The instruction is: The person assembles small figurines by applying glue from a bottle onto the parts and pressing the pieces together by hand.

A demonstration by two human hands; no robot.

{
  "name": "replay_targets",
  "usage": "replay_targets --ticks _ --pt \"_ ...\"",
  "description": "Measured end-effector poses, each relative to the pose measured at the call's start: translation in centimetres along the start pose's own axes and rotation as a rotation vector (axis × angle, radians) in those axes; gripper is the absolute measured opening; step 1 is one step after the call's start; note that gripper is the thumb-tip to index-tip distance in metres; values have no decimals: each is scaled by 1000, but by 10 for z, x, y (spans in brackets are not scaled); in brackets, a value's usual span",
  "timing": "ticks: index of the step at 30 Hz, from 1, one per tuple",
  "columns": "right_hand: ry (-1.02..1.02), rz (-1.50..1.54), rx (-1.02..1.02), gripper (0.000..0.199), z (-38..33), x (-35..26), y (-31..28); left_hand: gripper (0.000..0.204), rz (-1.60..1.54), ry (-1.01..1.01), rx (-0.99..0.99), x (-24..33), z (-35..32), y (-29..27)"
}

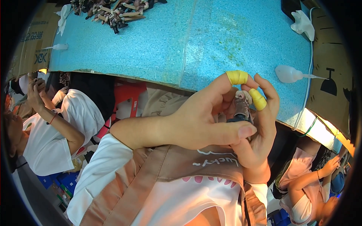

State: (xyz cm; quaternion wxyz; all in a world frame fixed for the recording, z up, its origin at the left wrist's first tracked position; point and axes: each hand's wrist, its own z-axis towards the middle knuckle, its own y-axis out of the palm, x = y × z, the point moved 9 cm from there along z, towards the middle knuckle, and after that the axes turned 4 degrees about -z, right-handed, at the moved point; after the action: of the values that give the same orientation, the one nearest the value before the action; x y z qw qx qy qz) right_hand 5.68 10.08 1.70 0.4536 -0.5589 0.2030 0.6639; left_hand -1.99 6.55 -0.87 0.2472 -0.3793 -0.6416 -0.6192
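Note:
Just over the near edge of the blue table, a small painted figurine (241,104) with a pale top, a brownish body and a dark lower end is held between my two hands. My left hand (205,122) reaches in from the left, its index finger wrapped in yellow tape and curled over the figurine, its thumb across the dark end. Cupped around the other side is my right hand (266,116), with yellow tape on one fingertip. The fingers partly hide the figurine, and I cannot make out any tool between them.
On the blue tabletop (151,49), several figurines with wooden sticks (113,17) lie piled at the far left. A needle-tipped squeeze bottle (288,74) lies at right, a second bottle (60,46) at left. Crumpled white tissue (302,25) sits far right. Co-workers sit on both sides.

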Motion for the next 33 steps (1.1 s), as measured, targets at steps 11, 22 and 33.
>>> replay_targets --ticks 11,22,33 --pt "33 10 -35 61 1 -1 0 60 -133 35 16 -3 -4 1" --pt "-19 -109 -195 63 -2 -4 6 63 -145 95 -8 -1 -8 1" --pt "-216 -253 -73 65 -3 -34 2 72 -142 268 -132 13 -18 16"
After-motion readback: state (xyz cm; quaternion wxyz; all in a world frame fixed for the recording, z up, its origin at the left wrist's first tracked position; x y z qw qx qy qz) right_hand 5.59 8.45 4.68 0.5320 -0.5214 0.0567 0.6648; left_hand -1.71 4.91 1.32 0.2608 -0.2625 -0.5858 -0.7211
